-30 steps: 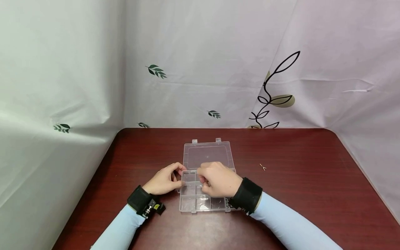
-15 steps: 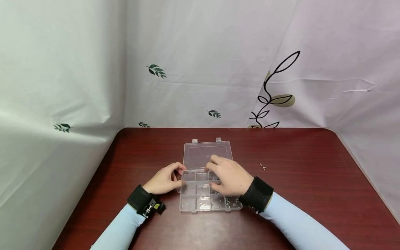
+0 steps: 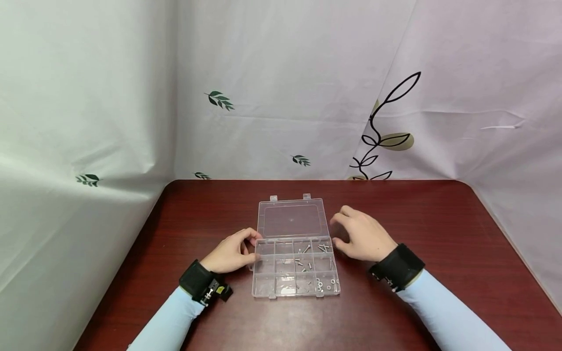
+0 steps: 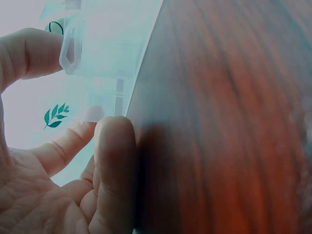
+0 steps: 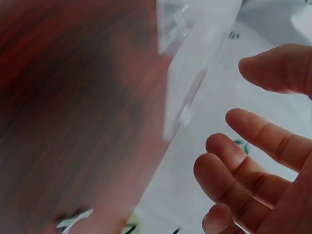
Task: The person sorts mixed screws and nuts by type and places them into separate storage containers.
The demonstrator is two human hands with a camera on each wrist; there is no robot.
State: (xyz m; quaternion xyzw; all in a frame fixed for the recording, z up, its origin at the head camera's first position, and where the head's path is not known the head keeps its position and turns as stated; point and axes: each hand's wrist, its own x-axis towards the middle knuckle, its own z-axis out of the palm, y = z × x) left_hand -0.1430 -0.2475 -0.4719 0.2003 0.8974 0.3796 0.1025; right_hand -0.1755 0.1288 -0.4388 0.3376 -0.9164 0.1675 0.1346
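Observation:
A clear plastic compartment box (image 3: 265, 285) lies with its lid (image 3: 291, 219) folded back on the table. My left hand (image 3: 230, 251) holds the box by its left side, thumb near the front and fingers by the back corner; the left wrist view shows the thumb (image 4: 41, 53) against the clear wall. Several screws (image 3: 324, 247) lie in the right-hand compartments, and small nuts or washers (image 3: 319, 282) sit in the front right ones. Just right of the box, my right hand (image 3: 364, 235) hovers with loosely bent fingers, holding nothing. Below it in the right wrist view are small metal screws (image 5: 73, 220) on the table.
The dark red wooden table (image 3: 210, 204) reaches back to a pale cloth (image 3: 272, 97) with leaf prints, hung behind and along the sides. Two latches (image 3: 306, 196) stick out from the lid's far edge.
My right hand has lifted from over the box compartments and moved right, its fingers loosening. It now covers the small screws on the table in the head view. The left hand stays put.

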